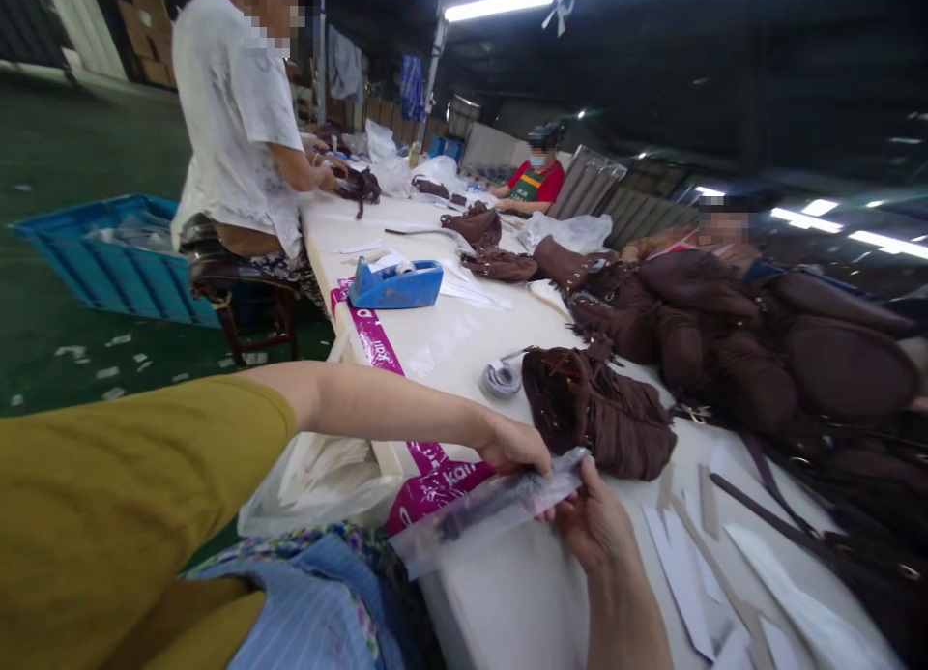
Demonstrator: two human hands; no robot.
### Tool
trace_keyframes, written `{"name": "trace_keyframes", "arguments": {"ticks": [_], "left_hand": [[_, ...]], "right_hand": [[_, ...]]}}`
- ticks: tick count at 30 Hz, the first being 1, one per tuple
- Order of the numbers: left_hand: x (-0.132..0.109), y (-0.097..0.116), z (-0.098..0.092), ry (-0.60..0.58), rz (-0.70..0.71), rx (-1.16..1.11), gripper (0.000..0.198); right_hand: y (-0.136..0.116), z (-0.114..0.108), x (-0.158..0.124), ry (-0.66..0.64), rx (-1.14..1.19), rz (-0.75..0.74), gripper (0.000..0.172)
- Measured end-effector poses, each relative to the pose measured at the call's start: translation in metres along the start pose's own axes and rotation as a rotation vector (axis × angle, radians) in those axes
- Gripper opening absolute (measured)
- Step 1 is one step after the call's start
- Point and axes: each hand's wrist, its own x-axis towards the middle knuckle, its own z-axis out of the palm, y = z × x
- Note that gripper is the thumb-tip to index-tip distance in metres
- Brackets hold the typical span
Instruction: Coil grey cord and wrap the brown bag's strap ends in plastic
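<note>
A long clear plastic sleeve stretches between my hands over the table's near edge, with something dark inside that I cannot make out. My left hand is closed on its upper edge, fingers partly hidden behind the wrist. At the sleeve's right end, my right hand pinches the plastic between thumb and fingers. Just beyond both hands lies a dark brown fringed bag on its side. A rolled grey strap rests beside that bag.
A blue tape dispenser stands on the white table. Brown bags are heaped on the right, near white paper strips. A person in white sits far left by a blue crate; other people work across the table.
</note>
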Motion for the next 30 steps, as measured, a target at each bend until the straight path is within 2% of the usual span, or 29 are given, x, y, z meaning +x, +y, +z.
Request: {"name": "trace_keyframes", "arguments": {"ticks": [2,4,5,7,9,12,14,16,19,22,25,28,30], "left_hand": [[-0.005,-0.002,0.001,-0.074,0.015,-0.034,0.025],[-0.011,-0.001,0.006,-0.093,0.001,-0.097,0.021],[-0.013,0.001,0.009,-0.049,-0.009,-0.119,0.019],[-0.015,0.007,0.019,0.126,-0.01,-0.124,0.014],[-0.012,0.016,0.031,0.3,0.034,-0.109,0.011],[-0.002,0.029,0.047,0.414,0.103,-0.11,0.012],[0.006,0.036,0.055,0.425,0.105,-0.12,0.015],[0.014,0.041,0.061,0.381,0.071,-0.134,0.017],[0.023,0.045,0.066,0.303,0.02,-0.148,0.021],[0.028,0.044,0.066,0.305,-0.004,-0.126,0.021],[0.027,0.041,0.067,0.326,-0.029,-0.057,0.021],[0.014,0.041,0.069,0.319,-0.045,0.05,0.021],[0.003,0.046,0.069,0.418,0.049,0.209,0.015]], "right_hand": [[0.002,0.001,-0.002,-0.033,-0.003,-0.013,0.044],[0.004,0.002,-0.001,-0.035,-0.004,-0.034,0.046],[0.005,0.003,-0.001,-0.021,-0.006,-0.046,0.045],[0.004,0.002,-0.004,0.021,-0.013,-0.066,0.042],[0.0,-0.001,-0.015,0.05,-0.02,-0.076,0.045],[-0.006,-0.009,-0.047,-0.029,-0.015,0.006,0.058],[-0.003,-0.013,-0.073,-0.117,-0.033,0.102,0.06],[0.007,-0.016,-0.097,-0.155,-0.072,0.15,0.055],[0.029,-0.02,-0.122,-0.115,-0.08,0.153,0.047],[0.038,-0.025,-0.136,-0.08,-0.023,0.175,0.044],[0.027,-0.029,-0.147,-0.12,0.009,0.158,0.04],[0.003,-0.03,-0.151,-0.181,0.042,0.081,0.035],[-0.013,-0.03,-0.149,-0.21,0.061,0.022,0.031]]}}
